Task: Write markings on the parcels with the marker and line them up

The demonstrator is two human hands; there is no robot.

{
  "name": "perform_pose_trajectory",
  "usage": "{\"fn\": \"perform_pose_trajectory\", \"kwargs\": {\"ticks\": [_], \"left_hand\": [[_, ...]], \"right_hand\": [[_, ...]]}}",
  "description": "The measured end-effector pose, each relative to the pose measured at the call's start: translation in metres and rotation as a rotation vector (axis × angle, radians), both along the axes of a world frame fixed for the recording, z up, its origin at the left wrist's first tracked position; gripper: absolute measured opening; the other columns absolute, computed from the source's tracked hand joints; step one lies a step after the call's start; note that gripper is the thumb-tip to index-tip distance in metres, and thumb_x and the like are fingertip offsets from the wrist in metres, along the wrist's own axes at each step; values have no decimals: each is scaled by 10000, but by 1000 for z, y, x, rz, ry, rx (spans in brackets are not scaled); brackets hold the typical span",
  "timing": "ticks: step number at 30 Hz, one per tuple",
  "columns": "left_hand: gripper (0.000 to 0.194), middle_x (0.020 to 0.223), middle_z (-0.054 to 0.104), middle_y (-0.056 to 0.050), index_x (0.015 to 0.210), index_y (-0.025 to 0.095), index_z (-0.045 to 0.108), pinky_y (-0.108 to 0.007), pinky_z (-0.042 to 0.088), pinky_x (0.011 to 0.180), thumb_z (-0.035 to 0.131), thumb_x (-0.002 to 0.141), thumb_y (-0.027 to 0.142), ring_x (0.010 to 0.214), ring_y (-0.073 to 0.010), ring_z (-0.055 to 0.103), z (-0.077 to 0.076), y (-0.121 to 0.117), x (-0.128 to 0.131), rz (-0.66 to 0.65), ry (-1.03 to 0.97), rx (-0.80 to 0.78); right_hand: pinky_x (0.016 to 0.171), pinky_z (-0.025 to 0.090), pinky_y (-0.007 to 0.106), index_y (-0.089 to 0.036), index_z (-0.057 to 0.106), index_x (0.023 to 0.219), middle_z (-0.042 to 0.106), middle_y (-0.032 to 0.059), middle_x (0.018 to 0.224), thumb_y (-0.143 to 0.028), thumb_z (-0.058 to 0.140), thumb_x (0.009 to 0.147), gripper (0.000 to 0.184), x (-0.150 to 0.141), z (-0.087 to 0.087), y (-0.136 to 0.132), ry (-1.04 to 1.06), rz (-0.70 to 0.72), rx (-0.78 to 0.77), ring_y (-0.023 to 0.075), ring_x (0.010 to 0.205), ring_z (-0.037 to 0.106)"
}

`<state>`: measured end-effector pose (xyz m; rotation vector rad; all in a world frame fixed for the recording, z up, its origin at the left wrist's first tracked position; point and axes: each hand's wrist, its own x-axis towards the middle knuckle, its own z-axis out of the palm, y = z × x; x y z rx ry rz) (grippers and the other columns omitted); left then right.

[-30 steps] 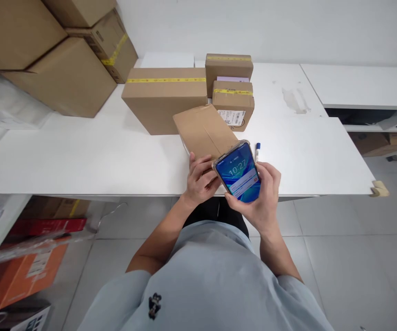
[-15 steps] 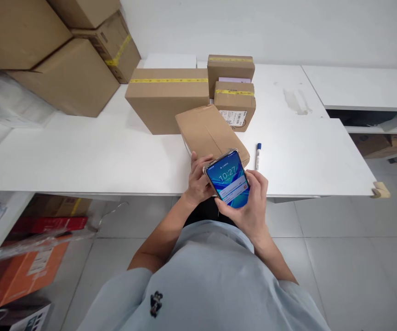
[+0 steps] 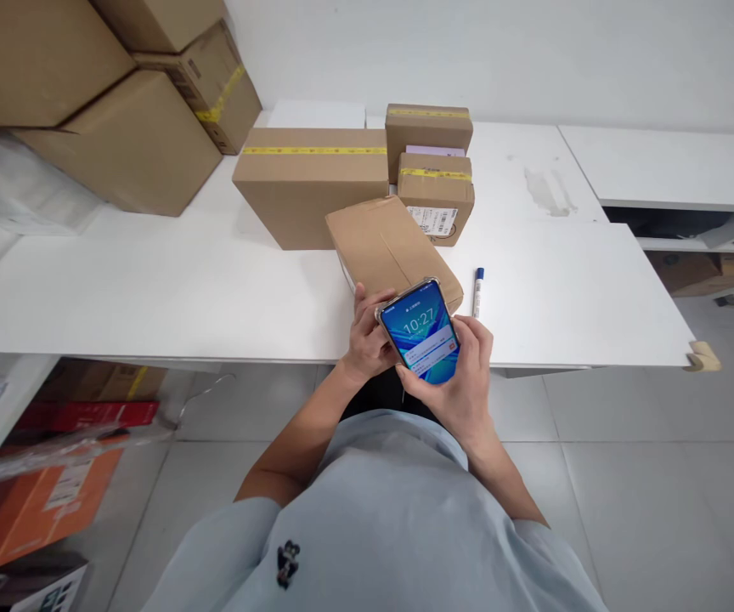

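A smartphone (image 3: 421, 331) in a clear case is tilted toward me above the table's front edge, its lit screen showing 10:27 and notification panels. My right hand (image 3: 460, 374) is closed around its lower right side, with the thumb at the bottom left corner. Along the phone's left edge, my left hand (image 3: 367, 338) is curled against it, some fingers hidden behind the phone. Just beyond lies a brown cardboard box (image 3: 389, 242), partly covered by the phone. Right of the phone, a marker pen (image 3: 478, 293) with a blue cap lies on the white table (image 3: 571, 297).
Behind stand a large taped carton (image 3: 309, 191) and a smaller labelled carton (image 3: 437, 187), with another box (image 3: 427, 127) at the back. Large cartons (image 3: 143, 144) are stacked at the left. Below the table on the left sits an orange box (image 3: 42, 506). A shelf (image 3: 691, 225) lies to the right.
The view has shifted very slightly. Both hands and the phone keep nearly the same position, and the same screen is showing.
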<state>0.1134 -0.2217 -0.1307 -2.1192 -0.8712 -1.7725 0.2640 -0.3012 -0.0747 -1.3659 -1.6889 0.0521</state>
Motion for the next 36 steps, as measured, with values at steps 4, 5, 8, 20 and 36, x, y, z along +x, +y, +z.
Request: {"fn": "perform_pose_trajectory", "kwargs": {"ticks": [4,5,8,20,36], "left_hand": [[159,1143,697,-30,967,245,589,-452,338,1226,488,978,367,1186,-176,643,1,1,1,-41,-19,-8],[160,1147,696,-34,969,243,593,-451,331,1229,491,977,365,1191,-179,640,0,1,1,-52,-25,-9],[195,1113,702,-27,974,258,592,-465,360,1210,453,989,393,1167,-183,655,-1,1,0,-28,-16,-8],[223,1088,710,-29,878,251,592,-479,347,1216,474,969,417,1170,-188,653,-6,-1,-3,-10,7,-56],[175,1036,688,-1,888,252,563,-548,394,1168,729,831,246,1123,-196,667,7,-5,0,2,33,-80]], "right_hand": [[970,549,538,-226,413,1310,526,135,1224,-528,719,743,712,1,-1,1,-11,2,-9,297,1187,551],[973,549,536,-225,415,1308,528,136,1229,-528,721,741,712,1,-1,1,-12,3,-11,297,1189,551],[969,548,534,-229,420,1301,534,135,1232,-533,727,733,714,2,-1,3,-12,5,-14,299,1189,553],[994,524,531,-244,416,1302,523,122,1243,-527,735,732,712,2,-1,4,8,29,-56,294,1214,528],[963,518,500,-183,503,1199,485,150,1264,-487,807,637,707,76,-14,29,84,-362,-137,318,1262,480]]}}
